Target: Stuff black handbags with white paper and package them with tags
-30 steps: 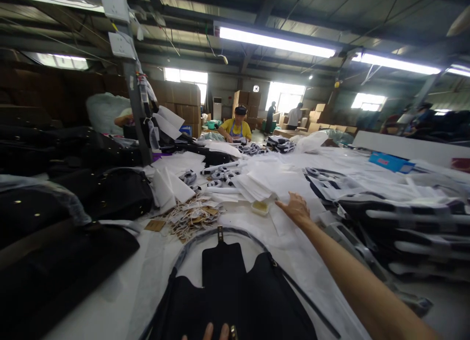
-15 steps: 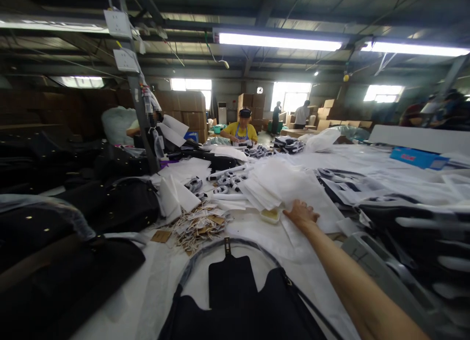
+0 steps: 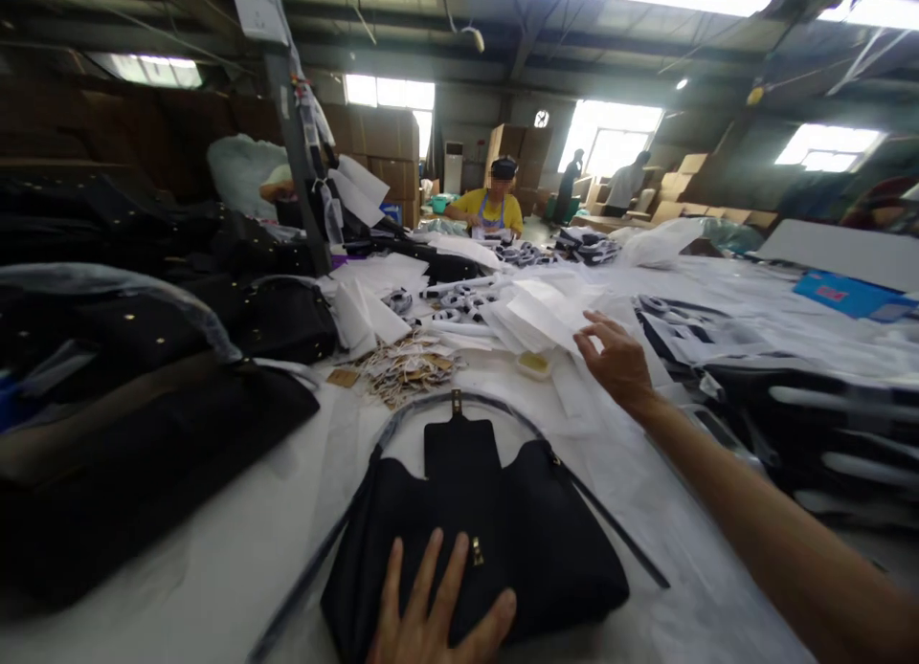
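While the left grip [image 3: 431, 630] lies splayed on the lower front of one black handbag [image 3: 524, 540], fingers apart and pinching nothing, the right grip [image 3: 623, 363] hangs by the white sheets [image 3: 531, 320], thumb and index curled close; can't tell if a sheet edge is caught. Bag is centre front on the desk [image 3: 230, 549], lying flat: smooth, matte, leather-like, rounded lower right corner. One rectangular flap [image 3: 459, 449] points away from the wearer. Two gold-tone metal fittings: clasp tab [image 3: 457, 403] at the flap's far end, lock piece [image 3: 477, 551] on the body beside the left fingers. One arched handle, looks film-wrapped.

Beyond it: one small shallow tray [image 3: 534, 365], yellowish inside; one heap of string tags [image 3: 413, 369], card and pale cord, too tangled to count; one loose brown card [image 3: 343, 378] just left. Sheets are thin, papery, overlapping, count unclear. Right: stacked black items [image 3: 747, 401] with pale wrapping, blurred; one rectangular blue box [image 3: 840, 294] farther back. Left: one large black bag [image 3: 165, 453], handle in crinkled clear film.
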Available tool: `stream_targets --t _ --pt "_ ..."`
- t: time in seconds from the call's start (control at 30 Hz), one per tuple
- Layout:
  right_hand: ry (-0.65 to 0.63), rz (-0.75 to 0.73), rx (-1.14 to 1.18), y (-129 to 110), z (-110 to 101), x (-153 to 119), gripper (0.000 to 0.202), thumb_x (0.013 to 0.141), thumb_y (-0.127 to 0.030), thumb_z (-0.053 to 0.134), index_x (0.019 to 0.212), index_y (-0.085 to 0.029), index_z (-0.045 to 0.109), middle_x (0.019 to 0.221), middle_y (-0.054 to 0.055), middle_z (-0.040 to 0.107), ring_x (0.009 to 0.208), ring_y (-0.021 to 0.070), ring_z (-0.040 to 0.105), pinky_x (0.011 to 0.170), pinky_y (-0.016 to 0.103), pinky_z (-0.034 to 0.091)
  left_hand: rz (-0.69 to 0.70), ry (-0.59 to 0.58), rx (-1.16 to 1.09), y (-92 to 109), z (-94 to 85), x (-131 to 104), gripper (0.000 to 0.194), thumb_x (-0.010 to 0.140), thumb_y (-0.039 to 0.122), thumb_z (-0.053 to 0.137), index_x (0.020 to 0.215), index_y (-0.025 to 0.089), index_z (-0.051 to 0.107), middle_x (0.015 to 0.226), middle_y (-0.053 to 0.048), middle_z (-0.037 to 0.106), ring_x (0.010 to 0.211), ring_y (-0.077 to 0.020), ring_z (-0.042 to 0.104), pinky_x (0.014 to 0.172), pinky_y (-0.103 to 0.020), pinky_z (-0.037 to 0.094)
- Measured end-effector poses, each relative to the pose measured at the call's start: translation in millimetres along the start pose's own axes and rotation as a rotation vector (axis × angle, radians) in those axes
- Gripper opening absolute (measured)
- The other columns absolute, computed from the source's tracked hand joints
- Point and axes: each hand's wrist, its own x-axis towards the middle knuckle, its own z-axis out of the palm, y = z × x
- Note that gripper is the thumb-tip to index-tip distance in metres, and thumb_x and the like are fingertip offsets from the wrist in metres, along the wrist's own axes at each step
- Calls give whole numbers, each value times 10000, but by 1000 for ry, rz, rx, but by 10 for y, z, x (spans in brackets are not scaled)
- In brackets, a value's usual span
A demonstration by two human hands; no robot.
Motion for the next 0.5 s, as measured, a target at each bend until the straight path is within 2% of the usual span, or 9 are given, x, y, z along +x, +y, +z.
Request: stream_targets --t 0.03,0.07,0.1,0.17,0.23,0.3,0.37,0.43,0.5 --pt "-5 -168 104 -199 -165 -139 234 958 -282 444 977 -186 657 1438 122 533 1393 285 416 1135 479 368 9 -37 -33 -4 -92 26 730 816 516 715 1455 472 363 1434 -85 540 1353 -368 451 1105 -717 242" --pt "-76 -331 197 -414 -323 -307 201 950 -281 466 933 -203 651 1436 102 539 1400 287 409 1137 494 373 22 -83 -77 -15 -173 63 834 761 595 732 1478 444 333 1466 -121 500 1353 -393 441 1079 -724 274" --pt "-183 -478 273 -632 -464 -499 179 945 -258 474 904 -213 643 1433 86 544 1407 280 402 1138 493 383 6 -172 -109 -29 -241 103 948 700 605 781 1495 439 292 1497 -137 458 1361 -408 424 1057 -724 307" --pt "-432 -726 349 -1029 -659 -923 185 935 -173 455 905 -208 634 1437 82 542 1431 257 369 1152 468 391 -22 -251 -160 -55 -342 178 1088 612 550 866 1501 458 247 1473 -140 483 1331 -424 451 1000 -741 355" --pt "-574 -851 356 -1307 -707 -1330 216 925 -103 431 934 -179 633 1419 120 551 1414 247 397 1166 441 385 -43 -278 -226 -68 -407 224 1058 642 511 864 1496 477 240 1436 -112 525 1313 -410 471 995 -745 355" --pt "-629 -852 324 -1439 -641 -1640 219 915 -81 432 990 -140 630 1364 168 583 1374 267 454 1155 452 399 -61 -277 -299 -70 -454 235 933 737 497 801 1495 462 259 1435 -86 528 1312 -371 479 1031 -698 361" --pt "-651 -794 293 -1459 -547 -1818 223 923 -94 434 1048 -114 618 1322 193 607 1327 286 507 1129 479 422 -73 -252 -347 -70 -495 214 799 825 448 733 1494 422 297 1445 -71 521 1300 -322 497 1047 -600 406" --pt "-661 -739 286 -1429 -490 -1885 234 931 -108 436 1089 -114 608 1334 189 605 1300 286 534 1116 499 424 -52 -187 -357 -80 -542 166 633 902 345 653 1472 348 378 1409 -71 556 1272 -274 529 1038 -506 445" --pt "-661 -703 299 -1398 -483 -1889 267 928 -124 453 1153 -136 597 1389 163 576 1306 272 531 1130 505 397 -36 -78 -337 -112 -601 98 462 950 231 559 1405 257 485 1340 -79 612 1251 -236 550 1068 -462 431"
